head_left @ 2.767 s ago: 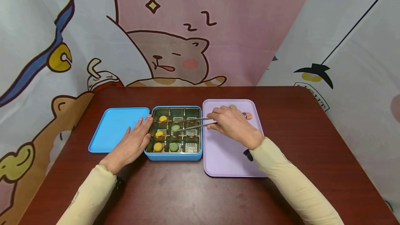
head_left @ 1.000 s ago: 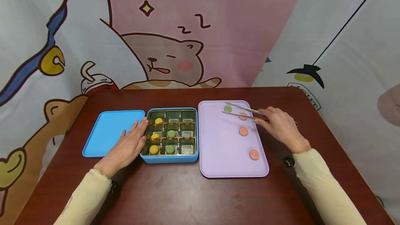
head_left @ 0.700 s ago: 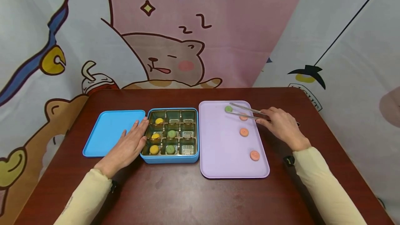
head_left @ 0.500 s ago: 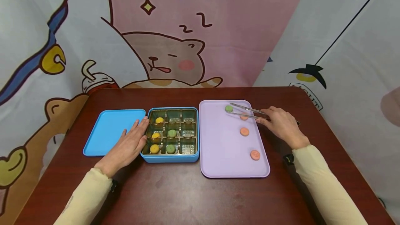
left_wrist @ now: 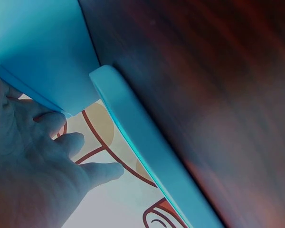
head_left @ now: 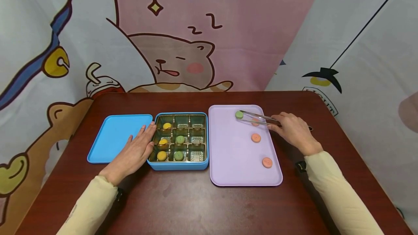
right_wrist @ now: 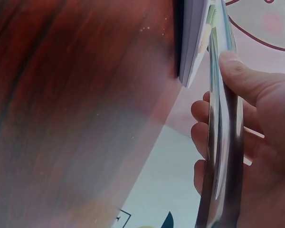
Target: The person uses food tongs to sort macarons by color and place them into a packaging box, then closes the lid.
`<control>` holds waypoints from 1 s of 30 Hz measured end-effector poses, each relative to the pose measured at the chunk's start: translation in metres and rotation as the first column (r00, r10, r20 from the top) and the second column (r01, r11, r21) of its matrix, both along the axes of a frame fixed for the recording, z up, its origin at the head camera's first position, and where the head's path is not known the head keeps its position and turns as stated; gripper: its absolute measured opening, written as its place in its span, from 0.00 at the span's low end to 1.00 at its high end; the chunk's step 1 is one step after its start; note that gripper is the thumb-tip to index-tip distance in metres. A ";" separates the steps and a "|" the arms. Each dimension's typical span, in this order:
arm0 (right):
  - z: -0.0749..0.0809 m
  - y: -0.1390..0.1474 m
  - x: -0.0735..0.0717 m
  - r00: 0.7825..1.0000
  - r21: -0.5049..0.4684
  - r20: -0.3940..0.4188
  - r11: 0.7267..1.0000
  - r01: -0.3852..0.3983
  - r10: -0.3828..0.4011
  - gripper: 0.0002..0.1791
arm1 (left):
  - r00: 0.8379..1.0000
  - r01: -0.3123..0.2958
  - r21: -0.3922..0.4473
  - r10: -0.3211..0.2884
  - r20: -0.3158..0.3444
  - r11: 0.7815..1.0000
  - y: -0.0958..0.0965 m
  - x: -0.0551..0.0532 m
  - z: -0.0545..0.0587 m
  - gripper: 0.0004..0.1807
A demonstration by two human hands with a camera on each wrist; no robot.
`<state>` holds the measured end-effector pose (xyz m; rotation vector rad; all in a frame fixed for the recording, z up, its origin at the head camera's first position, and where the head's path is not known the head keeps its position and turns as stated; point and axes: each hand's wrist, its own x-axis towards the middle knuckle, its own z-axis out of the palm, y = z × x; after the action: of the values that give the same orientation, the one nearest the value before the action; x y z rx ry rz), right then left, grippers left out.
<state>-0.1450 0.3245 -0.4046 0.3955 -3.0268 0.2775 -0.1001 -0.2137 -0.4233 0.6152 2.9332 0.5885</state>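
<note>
In the head view my right hand [head_left: 295, 133] holds metal tongs [head_left: 267, 118] between thumb and fingers, over the right edge of the lilac tray [head_left: 232, 162]. The tong tips sit on either side of a small round green disc [head_left: 239, 114] near the tray's far edge. The right wrist view shows the thumb on one arm of the tongs [right_wrist: 222, 142]. My left hand [head_left: 132, 153] lies with straight fingers along the left side of the blue box [head_left: 183, 167]; in the left wrist view its fingers are beside the box wall [left_wrist: 52, 61].
Gold compartments in the box hold a column of yellow discs [head_left: 161, 156] and, beside it, green discs [head_left: 179, 155]. Several pink discs [head_left: 256, 138] lie on the tray's right side, one partly behind the tongs. A blue lid [head_left: 112, 133] lies left of the box.
My right hand has moved the tongs from the box's middle compartment, where a green disc now lies, over to the tray. Their tips have since narrowed around another green disc. The left hand stays put.
</note>
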 end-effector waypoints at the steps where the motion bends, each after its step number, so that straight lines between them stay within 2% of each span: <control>1: 0.000 0.000 0.000 1.000 -0.001 0.000 1.000 -0.003 0.003 0.28 | 1.000 -0.001 -0.001 0.001 0.000 1.000 0.000 0.000 0.000 0.35; 22: 0.000 -0.007 0.004 0.999 0.008 0.003 0.999 -0.036 0.036 0.25 | 1.000 0.021 0.004 -0.021 -0.006 1.000 -0.001 0.002 0.001 0.33; 30: 0.001 -0.007 0.003 0.999 0.016 -0.021 0.999 -0.038 0.038 0.23 | 1.000 0.016 0.003 -0.016 -0.009 1.000 0.000 0.001 0.002 0.33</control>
<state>-0.1419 0.3178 -0.4034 0.4551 -3.0053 0.2514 -0.0992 -0.2137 -0.4217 0.6426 2.9339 0.5895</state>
